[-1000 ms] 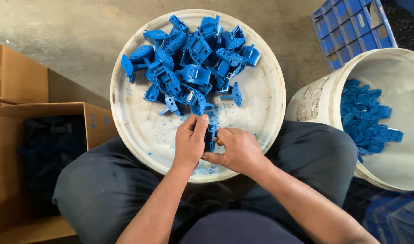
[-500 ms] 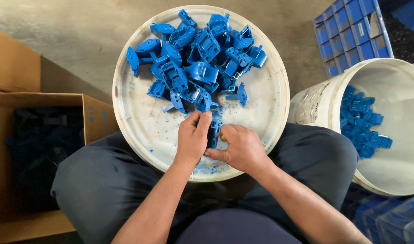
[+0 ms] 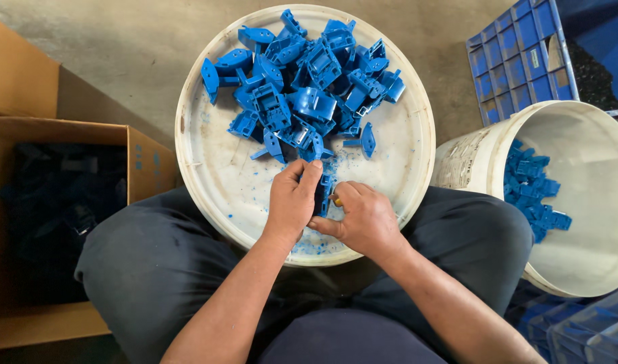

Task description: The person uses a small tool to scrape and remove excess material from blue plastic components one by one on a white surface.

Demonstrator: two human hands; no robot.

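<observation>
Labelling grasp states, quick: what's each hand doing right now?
Left hand: closed on a blue plastic part.
Right hand: closed, pinching a small yellow-tipped tool against the same part.

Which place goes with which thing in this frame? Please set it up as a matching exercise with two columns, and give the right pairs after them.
Things
1. pile of blue plastic parts
2. white bucket
3. cardboard box
4. blue plastic part

Places
A. between the left hand and the right hand
B. at the person's left side, dark parts inside
C. on the far half of the round white tray
D. at the person's right side, tilted, blue parts inside

Pairs: 1-C, 2-D, 3-B, 4-A
</observation>
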